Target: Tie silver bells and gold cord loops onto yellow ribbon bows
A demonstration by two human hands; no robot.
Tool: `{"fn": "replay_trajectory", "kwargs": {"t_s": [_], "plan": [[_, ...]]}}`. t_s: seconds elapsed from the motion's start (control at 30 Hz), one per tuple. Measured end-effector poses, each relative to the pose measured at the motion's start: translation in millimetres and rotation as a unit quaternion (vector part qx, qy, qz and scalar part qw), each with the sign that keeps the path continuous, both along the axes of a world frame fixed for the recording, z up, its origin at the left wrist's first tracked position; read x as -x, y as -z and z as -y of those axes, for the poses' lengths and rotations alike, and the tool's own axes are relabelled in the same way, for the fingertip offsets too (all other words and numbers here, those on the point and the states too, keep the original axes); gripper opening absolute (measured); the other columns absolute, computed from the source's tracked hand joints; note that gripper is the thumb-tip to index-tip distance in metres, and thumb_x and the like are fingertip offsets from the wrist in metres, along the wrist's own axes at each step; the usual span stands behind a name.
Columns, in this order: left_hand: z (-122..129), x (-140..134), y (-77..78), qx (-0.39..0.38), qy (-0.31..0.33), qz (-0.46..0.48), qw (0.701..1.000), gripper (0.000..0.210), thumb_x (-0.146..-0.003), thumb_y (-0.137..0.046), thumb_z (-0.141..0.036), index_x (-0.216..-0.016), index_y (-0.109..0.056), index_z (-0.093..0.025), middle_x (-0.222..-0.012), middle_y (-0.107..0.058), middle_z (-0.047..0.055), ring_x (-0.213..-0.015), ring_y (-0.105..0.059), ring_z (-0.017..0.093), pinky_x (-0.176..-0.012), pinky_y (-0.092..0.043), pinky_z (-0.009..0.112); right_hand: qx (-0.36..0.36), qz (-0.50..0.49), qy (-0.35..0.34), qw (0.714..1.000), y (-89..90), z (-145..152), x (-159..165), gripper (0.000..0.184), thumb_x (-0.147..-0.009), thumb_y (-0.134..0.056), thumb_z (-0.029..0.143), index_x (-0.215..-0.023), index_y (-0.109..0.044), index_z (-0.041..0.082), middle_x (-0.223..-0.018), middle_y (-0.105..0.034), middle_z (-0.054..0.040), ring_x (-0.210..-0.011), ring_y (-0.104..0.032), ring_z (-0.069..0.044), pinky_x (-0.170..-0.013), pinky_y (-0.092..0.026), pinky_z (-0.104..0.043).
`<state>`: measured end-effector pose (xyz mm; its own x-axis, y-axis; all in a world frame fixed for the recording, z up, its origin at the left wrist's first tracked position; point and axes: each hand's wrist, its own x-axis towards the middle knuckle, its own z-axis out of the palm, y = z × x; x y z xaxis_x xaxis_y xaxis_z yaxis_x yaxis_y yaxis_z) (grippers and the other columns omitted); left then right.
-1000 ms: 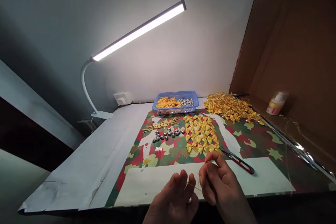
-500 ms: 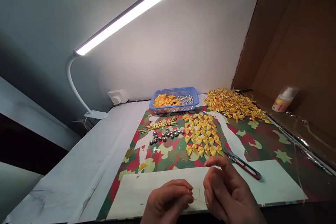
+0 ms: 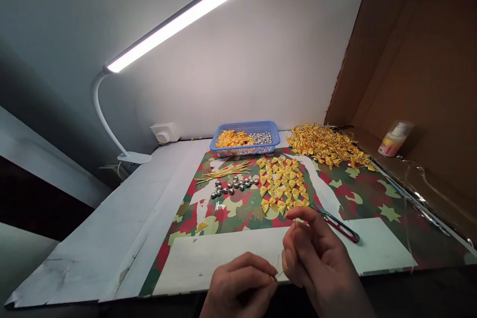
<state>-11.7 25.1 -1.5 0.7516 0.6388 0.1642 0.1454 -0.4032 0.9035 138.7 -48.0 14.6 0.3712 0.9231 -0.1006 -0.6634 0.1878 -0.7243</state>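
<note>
My left hand [image 3: 242, 280] is closed in a pinch near the front edge of the table. A tiny golden bit shows at its fingertips, too small to name. My right hand [image 3: 316, 258] is beside it, thumb and fingers pressed together and the index finger arched above. A thin, pale thread [image 3: 278, 262] loops between the two hands, and a fine, needle-like line sticks up from the right fingers. Rows of yellow ribbon bows [image 3: 283, 186] lie beyond the right hand. Red-handled scissors [image 3: 343, 227] rest just to its right.
Silver bells or beads [image 3: 233, 186] and gold cords [image 3: 227, 171] lie left of the bows. A blue basket [image 3: 244, 152] holds yellow pieces and silver beads. Behind are a heap of corded bows [image 3: 328, 144], a bottle [image 3: 393, 140] and a lit lamp [image 3: 182, 20].
My left hand has tightened its pinch and come slightly closer to the right hand. The view has shifted a little, and the thread loop now shows between the hands.
</note>
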Motion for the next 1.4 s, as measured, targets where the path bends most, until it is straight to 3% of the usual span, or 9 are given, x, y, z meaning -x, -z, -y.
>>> {"fn": "replay_trajectory", "kwargs": {"t_s": [0.2,0.4,0.6,0.8,1.07,1.23,1.3,1.4], "plan": [[4,-5,-1.8,0.068,-0.057,0.050,0.995,0.019,-0.079,-0.075,-0.010,-0.063,-0.076,-0.021,-0.074,-0.077,0.007,-0.061,-0.069,0.018,-0.057,-0.053,0.026,-0.028,0.028,-0.028,0.999,6.5,-2,-4,0.027,-0.093,-0.070,0.048,-0.110,-0.061,0.029,-0.066,-0.051,0.0069,-0.051,-0.037,-0.005,-0.049,-0.031,-0.019],[1,-4,3.1,0.143,-0.100,0.074,0.982,0.017,-0.073,-0.080,-0.011,-0.058,-0.073,-0.018,-0.071,-0.073,0.004,-0.063,-0.066,0.016,-0.059,-0.053,0.024,-0.031,0.034,-0.047,0.998,4.7,-8,-3,0.027,-0.093,-0.070,0.046,-0.110,-0.062,0.027,-0.065,-0.050,0.0075,-0.051,-0.035,-0.004,-0.049,-0.029,-0.018],[-2,-3,3.5,0.212,-0.089,0.085,0.969,0.019,-0.076,-0.080,-0.021,-0.060,-0.069,-0.018,-0.071,-0.070,0.002,-0.065,-0.064,0.016,-0.063,-0.054,0.025,-0.020,0.048,-0.065,0.997,5.9,-12,-2,0.027,-0.095,-0.068,0.047,-0.111,-0.062,0.026,-0.064,-0.050,0.0074,-0.050,-0.035,-0.004,-0.049,-0.029,-0.018],[0,0,-0.8,0.182,-0.039,0.058,0.981,0.023,-0.088,-0.070,-0.022,-0.066,-0.075,-0.018,-0.071,-0.071,0.005,-0.071,-0.063,0.019,-0.070,-0.052,0.027,-0.022,0.058,-0.061,0.996,6.8,-12,-3,0.024,-0.096,-0.067,0.044,-0.111,-0.063,0.026,-0.065,-0.051,0.0074,-0.051,-0.038,-0.004,-0.050,-0.030,-0.017],[-2,10,5.4,0.165,-0.085,0.036,0.982,0.016,-0.085,-0.071,-0.017,-0.070,-0.076,-0.019,-0.083,-0.073,0.007,-0.071,-0.063,0.018,-0.063,-0.049,0.025,-0.003,0.035,-0.044,0.998,2.7,-13,-2,0.023,-0.094,-0.070,0.042,-0.110,-0.066,0.026,-0.066,-0.054,0.0064,-0.049,-0.038,-0.004,-0.050,-0.031,-0.019],[-6,21,9.2,0.142,-0.064,0.009,0.988,0.018,-0.083,-0.072,-0.016,-0.066,-0.077,-0.019,-0.074,-0.071,0.005,-0.064,-0.060,0.016,-0.061,-0.047,0.024,-0.031,0.004,0.002,1.000,-6.1,-13,-13,0.020,-0.091,-0.074,0.038,-0.106,-0.068,0.026,-0.057,-0.046,0.0098,-0.045,-0.028,-0.002,-0.048,-0.028,-0.017],[-6,26,9.9,0.160,-0.088,0.011,0.983,0.019,-0.085,-0.074,-0.024,-0.067,-0.078,-0.020,-0.081,-0.073,0.005,-0.071,-0.064,0.018,-0.065,-0.050,0.023,-0.026,0.017,0.031,0.999,-8.5,-14,-19,0.021,-0.090,-0.075,0.038,-0.106,-0.069,0.026,-0.057,-0.047,0.0093,-0.045,-0.028,-0.002,-0.047,-0.029,-0.017],[1,36,2.7,0.229,-0.188,0.042,0.954,0.016,-0.087,-0.074,-0.039,-0.087,-0.084,-0.026,-0.109,-0.077,0.006,-0.102,-0.068,0.025,-0.085,-0.054,0.024,-0.008,0.040,0.062,0.997,-9.5,-15,-24,0.022,-0.091,-0.075,0.036,-0.109,-0.067,0.026,-0.059,-0.050,0.0082,-0.045,-0.031,-0.002,-0.047,-0.031,-0.016]]}}
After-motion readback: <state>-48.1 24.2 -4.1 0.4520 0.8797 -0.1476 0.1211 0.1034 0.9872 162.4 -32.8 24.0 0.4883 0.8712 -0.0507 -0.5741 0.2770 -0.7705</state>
